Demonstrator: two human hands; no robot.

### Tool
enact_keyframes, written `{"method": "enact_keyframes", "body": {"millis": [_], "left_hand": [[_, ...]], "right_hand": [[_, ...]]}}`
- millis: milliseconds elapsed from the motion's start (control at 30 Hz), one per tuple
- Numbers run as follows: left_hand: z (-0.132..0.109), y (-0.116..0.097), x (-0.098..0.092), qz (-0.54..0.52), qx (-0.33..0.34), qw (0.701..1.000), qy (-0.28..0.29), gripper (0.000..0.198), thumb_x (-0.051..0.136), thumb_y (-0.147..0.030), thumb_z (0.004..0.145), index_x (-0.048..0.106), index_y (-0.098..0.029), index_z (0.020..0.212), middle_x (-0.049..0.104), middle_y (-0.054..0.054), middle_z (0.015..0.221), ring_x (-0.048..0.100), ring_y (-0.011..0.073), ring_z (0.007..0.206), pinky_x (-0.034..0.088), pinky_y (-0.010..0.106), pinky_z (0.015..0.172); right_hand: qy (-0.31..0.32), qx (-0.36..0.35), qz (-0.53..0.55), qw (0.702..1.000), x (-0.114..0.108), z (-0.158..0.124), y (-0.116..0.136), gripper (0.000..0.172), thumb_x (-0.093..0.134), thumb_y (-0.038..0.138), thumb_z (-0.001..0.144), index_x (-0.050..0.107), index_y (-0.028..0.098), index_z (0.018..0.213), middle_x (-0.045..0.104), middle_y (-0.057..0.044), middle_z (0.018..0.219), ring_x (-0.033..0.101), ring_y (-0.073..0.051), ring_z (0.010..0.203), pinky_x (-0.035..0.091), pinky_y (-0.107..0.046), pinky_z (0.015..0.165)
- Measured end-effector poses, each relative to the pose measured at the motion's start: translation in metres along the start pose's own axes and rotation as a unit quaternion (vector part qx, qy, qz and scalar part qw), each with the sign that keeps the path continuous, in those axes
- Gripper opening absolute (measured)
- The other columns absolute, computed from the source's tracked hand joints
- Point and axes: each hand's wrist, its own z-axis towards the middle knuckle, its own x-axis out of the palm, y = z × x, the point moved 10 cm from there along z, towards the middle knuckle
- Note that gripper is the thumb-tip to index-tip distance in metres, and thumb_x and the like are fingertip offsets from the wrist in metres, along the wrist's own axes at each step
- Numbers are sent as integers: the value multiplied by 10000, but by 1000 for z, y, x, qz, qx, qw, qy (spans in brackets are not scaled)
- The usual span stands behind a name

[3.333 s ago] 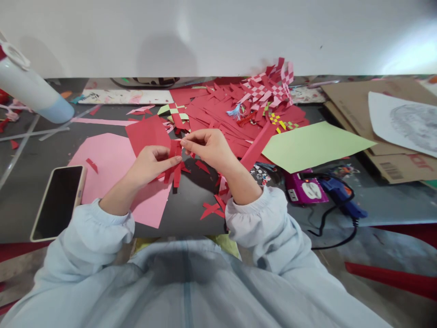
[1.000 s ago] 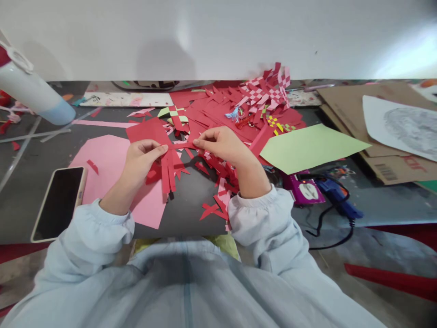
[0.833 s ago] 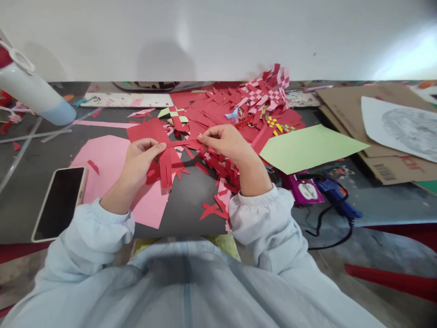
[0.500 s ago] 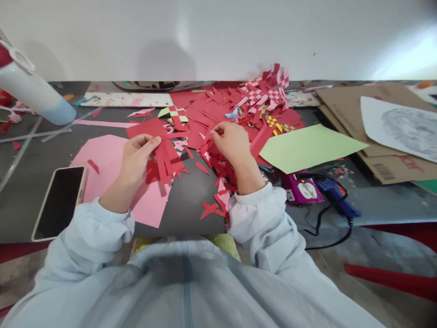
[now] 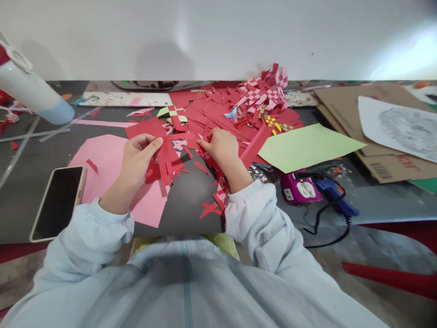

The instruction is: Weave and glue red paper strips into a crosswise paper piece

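From afar I saw red strips [image 5: 165,165] jutting rightward from the left hand [image 5: 137,157], pinched; the right hand's [image 5: 223,148] grip I couldn't tell.

glare on white panel [image 5: 256,36] at right, soft shadow, stretched edges

The dark grey table [image 5: 191,200] carries a pink sheet [image 5: 99,157] below and left of the left hand [image 5: 134,159] and its grip, with a phone [image 5: 58,202] at the sheet's left edge. Beyond and right of that grip lies a heap of red paper [image 5: 206,113]; farther right come a purple packet [image 5: 300,189], a blue glue gun [image 5: 332,193] and stacked cardboard [image 5: 344,109].
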Motion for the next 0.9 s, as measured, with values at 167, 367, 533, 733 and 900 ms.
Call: {"method": "enact_keyframes", "body": {"millis": [167, 367, 533, 733, 900], "left_hand": [[0, -3, 1, 1, 12, 1000, 6, 189, 784, -254, 716, 638, -199, 609, 545, -57, 536, 482, 50, 458, 422, 173, 460], [-1, -2, 2, 34, 12, 999, 11, 218, 772, -299, 734, 612, -199, 625, 531, -58, 543, 493, 60, 477, 429, 191, 483], [-2, -2, 5, 45, 5, 999, 17, 190, 743, -288, 731, 610, -199, 629, 539, -52, 546, 492, 69, 490, 427, 202, 494], [-4, -8, 4, 165, 51, 985, 13, 169, 712, -309, 749, 632, -188, 663, 603, -24, 627, 529, 90, 571, 443, 223, 550], [-9, -17, 12, 250, 114, 961, 23, 138, 686, -305, 762, 668, -183, 699, 667, -7, 660, 548, 95, 574, 448, 220, 555]], "right_hand": [[-2, -22, 56, 998, 4, 2, 3, 248, 667, 350, 906, 717, 153, 1047, 777, -121, 1077, 706, -285, 1051, 484, -358, 836], [-2, -26, 102, 994, 8, 4, 2, 168, 663, 275, 863, 717, 177, 987, 785, -100, 1035, 703, -258, 990, 465, -342, 784], [-24, -40, 128, 991, 5, 4, 4, 84, 655, 250, 856, 705, 191, 889, 777, -79, 947, 686, -243, 928, 435, -334, 757], [-59, -67, 318, 944, -12, 4, 8, 93, 679, 251, 831, 675, 175, 778, 722, -28, 802, 618, -157, 729, 426, -305, 726], [-62, -75, 502, 859, -20, 6, 6, 112, 690, 270, 769, 623, 189, 730, 607, 36, 650, 512, -100, 564, 430, -280, 624]]}}
